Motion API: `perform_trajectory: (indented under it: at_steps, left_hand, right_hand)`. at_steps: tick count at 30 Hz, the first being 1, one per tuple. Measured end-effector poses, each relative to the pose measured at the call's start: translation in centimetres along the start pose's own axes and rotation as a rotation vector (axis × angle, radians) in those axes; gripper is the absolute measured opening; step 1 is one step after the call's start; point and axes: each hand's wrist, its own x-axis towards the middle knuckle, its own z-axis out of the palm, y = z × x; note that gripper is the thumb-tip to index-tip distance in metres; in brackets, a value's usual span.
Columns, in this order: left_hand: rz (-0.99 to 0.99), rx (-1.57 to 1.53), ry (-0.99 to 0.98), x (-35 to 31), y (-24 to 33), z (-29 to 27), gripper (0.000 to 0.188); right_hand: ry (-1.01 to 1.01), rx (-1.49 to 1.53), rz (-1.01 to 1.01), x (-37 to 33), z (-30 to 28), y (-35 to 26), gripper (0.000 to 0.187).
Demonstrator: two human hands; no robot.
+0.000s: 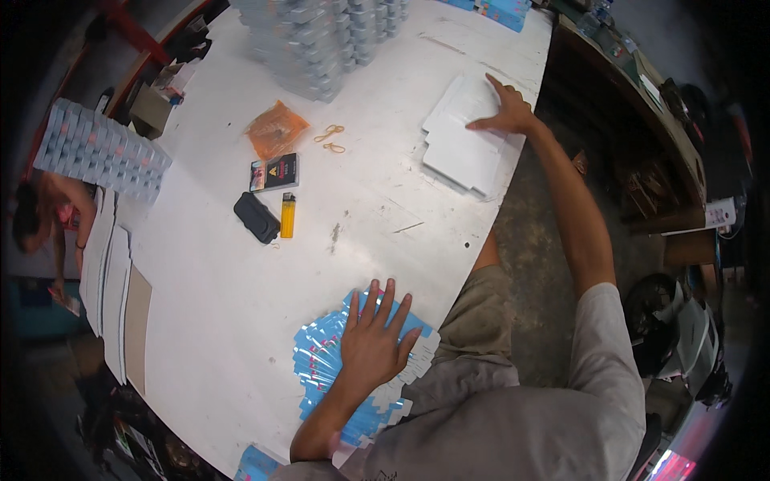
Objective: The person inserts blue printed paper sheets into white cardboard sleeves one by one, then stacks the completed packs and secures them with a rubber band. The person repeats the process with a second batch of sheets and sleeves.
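My left hand (373, 341) lies flat, fingers spread, on a fanned pile of glossy blue box blanks (317, 361). These printed cardboard pieces have notched edges and overlap near the table edge in front of me. Far to the right, my right hand (509, 111) rests at the edge of a stack of white box blanks (461, 148). Its thumb and forefinger are spread apart over the top sheet; the other fingers are partly hidden. Neither hand visibly lifts anything.
On the white table (353, 216) lie an orange plastic packet (274, 131), rubber bands (330, 138), a small box (274, 172), a black case (257, 217) and a yellow lighter (287, 216). Tall stacks of grey-blue boxes (301, 48) stand at the back. Another person (68, 204) is at left.
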Motion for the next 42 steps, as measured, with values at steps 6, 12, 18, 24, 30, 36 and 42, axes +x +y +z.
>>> perform_trajectory:
  at_steps: [6,12,18,24,30,36,42]
  left_hand:
    - [-0.036,-0.051,-0.04,-0.5,-0.1,0.7,0.055]
    - [-0.018,0.011,0.008,-0.5,-0.2,-0.1,0.059]
    - [-0.048,-0.13,0.004,-0.7,-0.4,0.8,0.063]
    - [-0.028,0.016,0.038,-0.5,0.0,0.3,0.07]
    - [0.044,0.07,-0.073,-0.6,0.3,0.2,0.084]
    - [0.025,-0.027,-0.088,-1.2,-0.6,-0.1,0.078]
    - [0.025,-0.038,-0.052,-2.4,-1.3,-0.1,0.069]
  right_hand:
    - [0.028,-0.151,-0.191,-8.5,2.1,-7.9,0.138]
    - [0.201,0.21,-0.541,-23.1,3.5,-13.4,0.068]
    - [0.113,0.565,-0.492,-29.6,6.5,-16.7,0.042]
    - [0.321,0.248,-0.572,-30.2,6.7,-19.3,0.034]
    - [-0.615,0.7,-0.105,-32.9,3.8,-20.3,0.029]
    - [0.052,0.523,-0.55,-34.1,6.7,-19.9,0.042]
    - [0.04,0.249,-0.587,-33.1,6.4,-17.8,0.067]
